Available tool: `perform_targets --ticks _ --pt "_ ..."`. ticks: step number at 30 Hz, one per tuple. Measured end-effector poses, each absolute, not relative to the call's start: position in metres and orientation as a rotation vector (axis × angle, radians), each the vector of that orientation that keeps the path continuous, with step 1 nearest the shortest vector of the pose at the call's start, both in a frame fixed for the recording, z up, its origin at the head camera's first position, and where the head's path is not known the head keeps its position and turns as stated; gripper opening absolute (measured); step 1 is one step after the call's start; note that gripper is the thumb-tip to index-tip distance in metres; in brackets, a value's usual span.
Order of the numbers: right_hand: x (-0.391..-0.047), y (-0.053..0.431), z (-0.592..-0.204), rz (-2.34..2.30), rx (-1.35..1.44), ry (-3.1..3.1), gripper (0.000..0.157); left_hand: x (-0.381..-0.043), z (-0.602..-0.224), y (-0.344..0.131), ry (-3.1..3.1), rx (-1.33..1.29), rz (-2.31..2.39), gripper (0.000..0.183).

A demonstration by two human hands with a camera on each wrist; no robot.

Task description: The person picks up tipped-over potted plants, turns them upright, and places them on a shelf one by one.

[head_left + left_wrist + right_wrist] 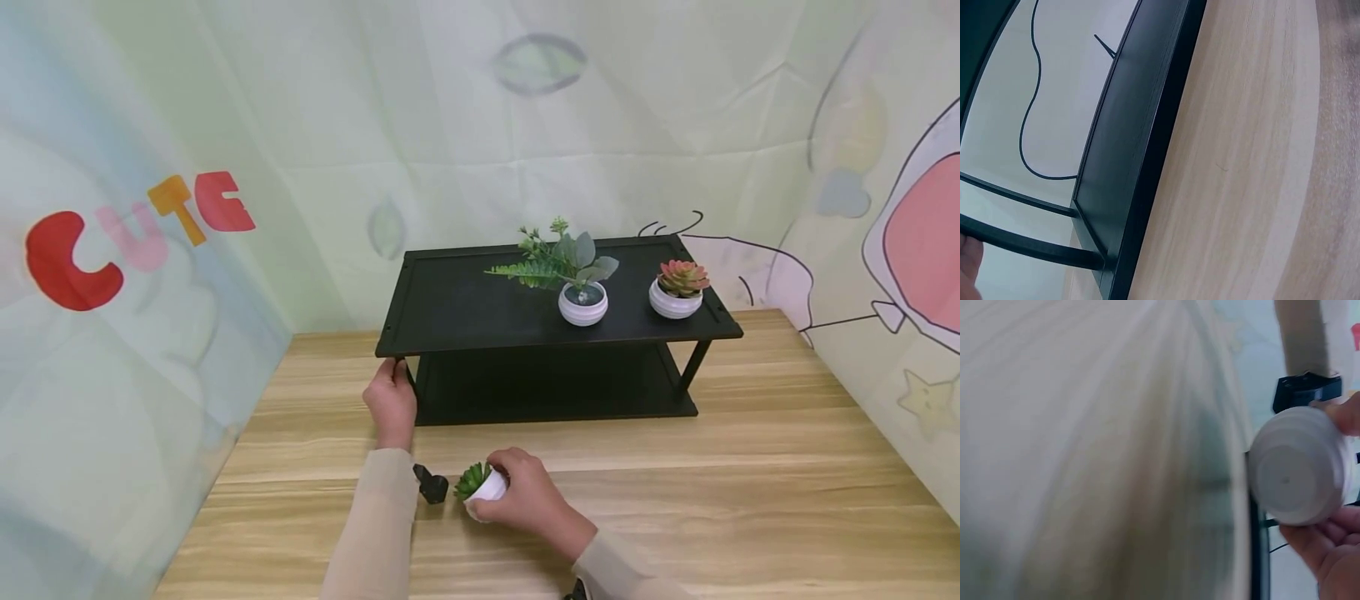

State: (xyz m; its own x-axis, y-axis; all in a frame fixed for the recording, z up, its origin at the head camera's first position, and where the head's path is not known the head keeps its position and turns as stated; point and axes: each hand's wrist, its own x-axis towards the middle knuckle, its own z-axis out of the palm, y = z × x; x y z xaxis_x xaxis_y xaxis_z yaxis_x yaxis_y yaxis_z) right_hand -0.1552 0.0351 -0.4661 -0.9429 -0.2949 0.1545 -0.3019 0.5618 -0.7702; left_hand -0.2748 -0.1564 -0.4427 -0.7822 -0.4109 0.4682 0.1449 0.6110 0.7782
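My right hand (pixel 534 497) grips a small green succulent in a white pot (pixel 491 490), tilted to the left, in front of the black two-tier shelf (pixel 450 308). In the right wrist view the pot's round underside (pixel 1288 478) faces the camera, thumb and fingers on opposite sides of it. Up at the shelf's front left corner, my left hand (pixel 392 404) holds the upright post just below the top board. The left wrist view shows its fingertips (pixel 969 253) against that black post (pixel 1029 245).
On the top board stand a leafy green plant in a white pot (pixel 583 305) and a reddish succulent in a white pot (pixel 677 298). The shelf sits on a wood-grain table (pixel 750 467). Printed cloth (pixel 450 125) hangs behind and at both sides.
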Motion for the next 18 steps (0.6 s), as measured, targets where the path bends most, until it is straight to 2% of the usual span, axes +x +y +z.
perform_targets --ticks 18 --pt "-0.153 0.047 -0.499 1.403 0.667 -2.412 0.049 -0.275 -0.441 -0.156 -2.212 0.218 -1.153 0.017"
